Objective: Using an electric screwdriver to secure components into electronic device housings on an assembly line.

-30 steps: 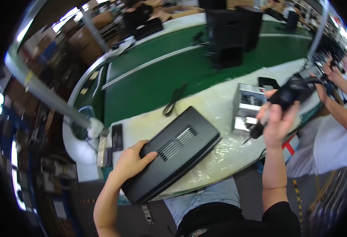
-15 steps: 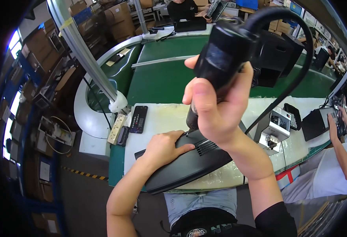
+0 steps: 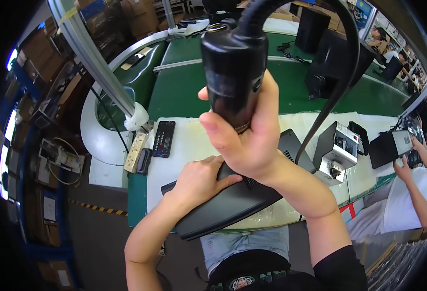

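My right hand is closed around a black electric screwdriver, held upright with a thick cable leaving its top. The tool's lower end is hidden behind my hand and wrist, so I cannot tell whether its tip touches anything. Below it lies a flat black housing, tilted across the bench, with vent slots partly behind my right wrist. My left hand holds the housing at its far left side. Its thumb lies along the top face, and the other fingers bend toward the far edge, their tips partly hidden.
A black remote-like device and a power strip lie left of the housing. To the right stands an open metal-cased unit. The screwdriver's cable loops down past it. Black boxes sit on the green conveyor. A co-worker works at far right.
The screwdriver and my right hand have shifted left and the tool stands more upright. The view has turned slightly. My left hand stays on the housing.
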Demonstrator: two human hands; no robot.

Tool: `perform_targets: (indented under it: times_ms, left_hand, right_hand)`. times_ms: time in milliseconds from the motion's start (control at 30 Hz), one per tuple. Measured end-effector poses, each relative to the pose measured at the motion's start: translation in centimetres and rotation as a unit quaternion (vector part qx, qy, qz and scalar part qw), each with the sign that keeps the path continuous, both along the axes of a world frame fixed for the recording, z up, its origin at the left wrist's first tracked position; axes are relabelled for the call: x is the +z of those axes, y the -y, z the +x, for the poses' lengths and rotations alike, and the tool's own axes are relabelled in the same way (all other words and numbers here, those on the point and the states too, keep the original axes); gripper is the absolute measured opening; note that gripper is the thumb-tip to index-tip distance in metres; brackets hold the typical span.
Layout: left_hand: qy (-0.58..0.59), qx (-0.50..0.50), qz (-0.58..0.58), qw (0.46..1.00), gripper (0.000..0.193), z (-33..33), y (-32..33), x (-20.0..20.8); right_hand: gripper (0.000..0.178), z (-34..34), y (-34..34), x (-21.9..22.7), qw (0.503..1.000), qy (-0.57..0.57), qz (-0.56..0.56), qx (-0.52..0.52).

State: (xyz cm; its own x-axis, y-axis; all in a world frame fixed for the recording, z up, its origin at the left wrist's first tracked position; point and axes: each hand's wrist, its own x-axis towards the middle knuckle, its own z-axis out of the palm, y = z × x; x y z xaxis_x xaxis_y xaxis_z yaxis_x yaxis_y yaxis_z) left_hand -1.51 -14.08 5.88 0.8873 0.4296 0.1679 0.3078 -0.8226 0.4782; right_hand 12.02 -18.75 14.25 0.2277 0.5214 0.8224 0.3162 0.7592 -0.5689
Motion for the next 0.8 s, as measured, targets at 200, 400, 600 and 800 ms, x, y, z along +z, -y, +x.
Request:
perform_targets:
  times_ms: [200, 400, 600, 800]
  left_hand:
    - [0.013, -0.029, -0.006, 0.999, 0.052, 0.2, -0.3, -0.1]
    - [0.031, -0.026, -0.045, 0.998, 0.050, 0.9, 0.3, 1.0]
    - [-0.062, 0.041, -0.039, 0.996, 0.048, 0.2, 0.5, 0.8]
    - [-0.017, 0.055, -0.003, 0.998, 0.051, 0.3, 1.3, 1.9]
  right_hand:
    - [0.083, 0.9, -0.7, 0.0, 0.986, 0.104, 0.086, -0.102]
    - [0.084, 0.4, -1.1, -0.1, 0.986, 0.079, 0.105, -0.107]
    - [0.082, 0.7, -1.3, -0.4, 0.989, 0.047, 0.100, -0.099]
    - [0.027, 5.7, 8.0, 4.9, 0.977, -0.058, 0.173, -0.115]
